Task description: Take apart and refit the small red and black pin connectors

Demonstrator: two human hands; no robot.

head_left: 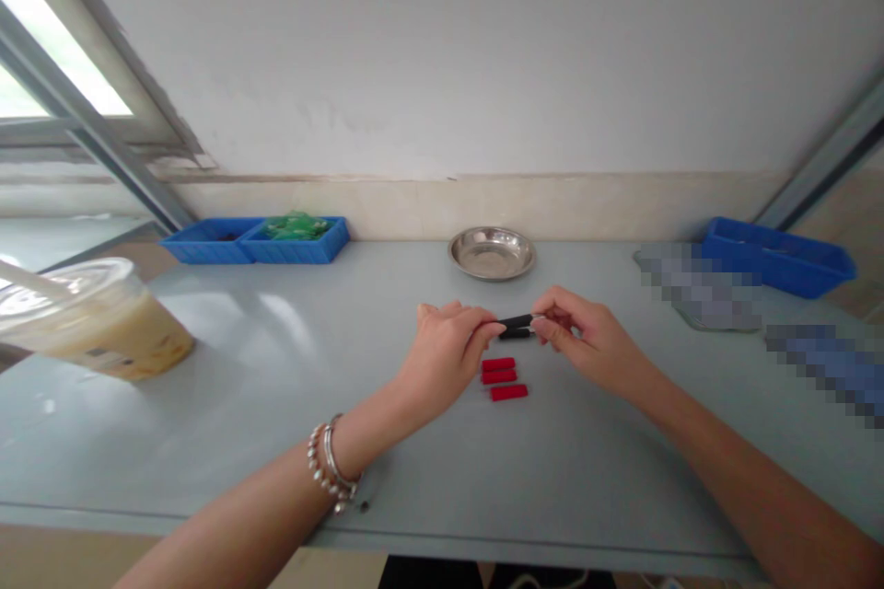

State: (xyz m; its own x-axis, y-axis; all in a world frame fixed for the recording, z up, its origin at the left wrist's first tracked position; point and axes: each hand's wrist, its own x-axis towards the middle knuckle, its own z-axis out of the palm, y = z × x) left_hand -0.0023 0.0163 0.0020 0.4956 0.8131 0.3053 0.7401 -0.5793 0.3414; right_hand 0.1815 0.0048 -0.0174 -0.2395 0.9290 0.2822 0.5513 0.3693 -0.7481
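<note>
My left hand (446, 354) and my right hand (587, 340) meet above the grey-blue tabletop (276, 442). Their fingertips pinch two short black rods (515, 327), one lying just above the other. I cannot tell which hand holds which rod. Just below the rods lie three small red bars: two side by side (498, 371) and a third (508, 392) slightly nearer me. None of the bars touches my hands. Beaded and silver bracelets (332, 465) circle my left wrist.
A steel dish (492, 253) stands at the back of the table. Blue divided trays (255, 241) hold green items at the back left, and a blue tray (777, 258) sits back right. A plastic cup of milky drink (97, 317) is near on the left. Pixelated patches cover objects on the right.
</note>
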